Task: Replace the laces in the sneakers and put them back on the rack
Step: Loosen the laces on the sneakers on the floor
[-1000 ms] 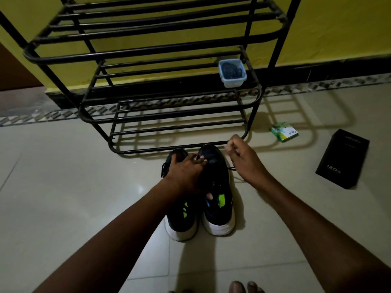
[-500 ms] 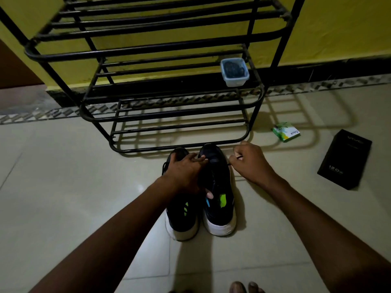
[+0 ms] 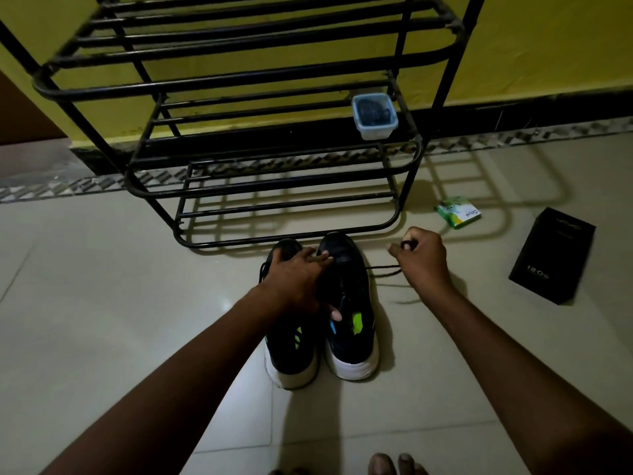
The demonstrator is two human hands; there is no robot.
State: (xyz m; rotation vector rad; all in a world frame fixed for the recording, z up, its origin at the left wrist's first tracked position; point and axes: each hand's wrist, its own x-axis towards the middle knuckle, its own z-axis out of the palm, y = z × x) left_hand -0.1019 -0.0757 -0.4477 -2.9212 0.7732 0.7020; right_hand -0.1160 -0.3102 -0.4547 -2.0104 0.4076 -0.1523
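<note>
Two black sneakers with white soles stand side by side on the floor, toes toward the black metal rack (image 3: 239,80). My left hand (image 3: 298,279) rests across both, fingers over the right sneaker (image 3: 352,323) and thumb at its opening; the left sneaker (image 3: 291,358) lies partly under my wrist. My right hand (image 3: 421,258) is off to the right of the shoes and pinches a black lace (image 3: 383,269), which runs taut from the right sneaker's side to my fingers.
A clear plastic container (image 3: 375,116) with dark contents sits on the rack's middle shelf at the right. A small green-white box (image 3: 458,211) and a black box (image 3: 553,255) lie on the tiled floor to the right. My toes (image 3: 397,464) show at the bottom edge.
My right hand has moved rightward away from the right sneaker, drawing the black lace out sideways. My left hand stays on the shoes.
</note>
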